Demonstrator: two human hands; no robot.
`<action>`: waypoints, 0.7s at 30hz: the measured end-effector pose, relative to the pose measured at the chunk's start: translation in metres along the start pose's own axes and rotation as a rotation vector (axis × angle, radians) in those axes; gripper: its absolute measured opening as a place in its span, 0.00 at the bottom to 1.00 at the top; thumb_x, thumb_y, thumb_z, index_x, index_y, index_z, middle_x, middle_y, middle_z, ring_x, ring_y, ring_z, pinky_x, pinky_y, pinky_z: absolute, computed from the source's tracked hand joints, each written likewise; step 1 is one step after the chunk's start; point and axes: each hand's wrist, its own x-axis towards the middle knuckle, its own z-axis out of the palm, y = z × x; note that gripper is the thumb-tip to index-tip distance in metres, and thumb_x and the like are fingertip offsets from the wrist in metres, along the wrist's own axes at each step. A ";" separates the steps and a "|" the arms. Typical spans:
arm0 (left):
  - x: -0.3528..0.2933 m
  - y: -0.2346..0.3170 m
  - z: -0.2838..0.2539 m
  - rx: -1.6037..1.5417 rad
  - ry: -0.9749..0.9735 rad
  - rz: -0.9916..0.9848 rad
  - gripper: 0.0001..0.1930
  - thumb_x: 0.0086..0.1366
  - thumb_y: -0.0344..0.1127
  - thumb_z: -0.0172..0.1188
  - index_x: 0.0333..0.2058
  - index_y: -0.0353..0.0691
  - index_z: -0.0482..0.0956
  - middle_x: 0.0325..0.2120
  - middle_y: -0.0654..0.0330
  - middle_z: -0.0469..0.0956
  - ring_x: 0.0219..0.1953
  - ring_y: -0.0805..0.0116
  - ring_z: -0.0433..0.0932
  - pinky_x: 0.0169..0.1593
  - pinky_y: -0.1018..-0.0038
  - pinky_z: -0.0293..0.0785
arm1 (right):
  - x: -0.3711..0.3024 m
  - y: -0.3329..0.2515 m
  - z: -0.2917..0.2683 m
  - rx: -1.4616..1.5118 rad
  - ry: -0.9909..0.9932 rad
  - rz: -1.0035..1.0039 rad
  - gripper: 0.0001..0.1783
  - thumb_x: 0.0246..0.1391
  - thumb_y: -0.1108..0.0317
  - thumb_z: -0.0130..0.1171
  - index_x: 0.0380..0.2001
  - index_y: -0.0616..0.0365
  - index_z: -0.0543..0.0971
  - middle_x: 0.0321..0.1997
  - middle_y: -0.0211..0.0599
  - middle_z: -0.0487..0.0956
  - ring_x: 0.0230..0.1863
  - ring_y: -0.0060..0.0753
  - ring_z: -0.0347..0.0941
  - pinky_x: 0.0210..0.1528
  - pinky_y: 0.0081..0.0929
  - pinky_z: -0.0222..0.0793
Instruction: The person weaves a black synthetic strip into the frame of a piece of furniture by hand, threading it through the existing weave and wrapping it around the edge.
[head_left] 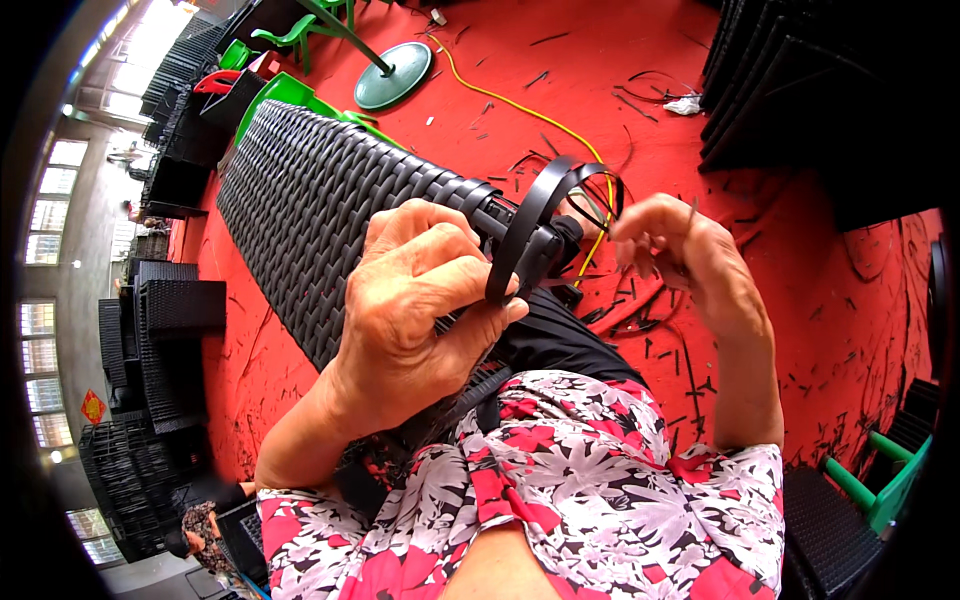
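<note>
A long black woven wicker panel [320, 190] slants from the upper left toward my lap, its near end in front of me. My left hand [415, 300] is over that end, thumb and forefinger pinching a flat black plastic strip [522, 225]. The strip arches up from the pinch and curls into a loop to the right. Just beyond the loop is my right hand [690, 250], raised with its fingers curled together. What lies between those fingers is hidden. Dark frame parts show under the strip at the panel's end.
Black strip scraps and a yellow cord [520, 108] lie on the red floor [800, 310]. A round green base [395, 77] stands beyond the panel. Stacked black wicker pieces [780, 90] rise at upper right, with more along the left. A green chair part [895, 480] is at lower right.
</note>
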 end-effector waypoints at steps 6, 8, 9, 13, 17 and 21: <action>0.002 -0.001 -0.002 0.028 -0.060 0.026 0.14 0.39 0.27 0.72 0.28 0.39 0.80 0.23 0.62 0.75 0.35 0.60 0.74 0.43 0.67 0.66 | -0.036 -0.031 -0.024 -0.241 0.059 -0.113 0.18 0.60 0.58 0.56 0.30 0.66 0.76 0.25 0.26 0.72 0.23 0.13 0.62 0.24 0.14 0.55; -0.002 0.001 0.000 0.071 -0.052 0.054 0.16 0.39 0.27 0.71 0.30 0.38 0.80 0.25 0.61 0.75 0.37 0.57 0.73 0.43 0.65 0.66 | -0.035 -0.042 -0.024 -0.242 0.070 -0.222 0.13 0.57 0.66 0.59 0.32 0.69 0.77 0.25 0.28 0.74 0.22 0.13 0.64 0.23 0.13 0.57; -0.005 0.004 0.003 0.096 -0.042 0.077 0.17 0.39 0.27 0.71 0.32 0.38 0.80 0.26 0.60 0.75 0.38 0.56 0.73 0.44 0.64 0.66 | -0.033 -0.051 -0.015 -0.289 0.102 -0.284 0.13 0.57 0.66 0.60 0.33 0.70 0.77 0.25 0.28 0.74 0.22 0.13 0.64 0.23 0.13 0.58; -0.017 0.019 0.000 0.199 -0.071 0.104 0.21 0.44 0.30 0.69 0.41 0.36 0.78 0.33 0.55 0.74 0.45 0.50 0.72 0.47 0.60 0.66 | -0.013 -0.074 -0.004 -0.455 0.054 -0.587 0.14 0.56 0.67 0.59 0.39 0.69 0.77 0.25 0.32 0.74 0.21 0.15 0.63 0.22 0.13 0.56; -0.025 0.024 -0.010 0.151 -0.030 0.138 0.18 0.46 0.31 0.68 0.38 0.33 0.79 0.34 0.54 0.75 0.45 0.49 0.73 0.49 0.59 0.66 | -0.001 -0.111 0.022 -0.660 0.030 -0.749 0.13 0.54 0.68 0.60 0.38 0.68 0.77 0.25 0.35 0.74 0.21 0.17 0.63 0.22 0.15 0.56; -0.034 0.010 -0.007 0.166 0.017 0.038 0.15 0.42 0.27 0.67 0.33 0.33 0.78 0.34 0.54 0.74 0.46 0.50 0.72 0.48 0.57 0.64 | 0.039 -0.110 0.045 -0.685 -0.237 -0.859 0.10 0.50 0.70 0.62 0.30 0.67 0.77 0.24 0.37 0.74 0.21 0.17 0.64 0.22 0.16 0.57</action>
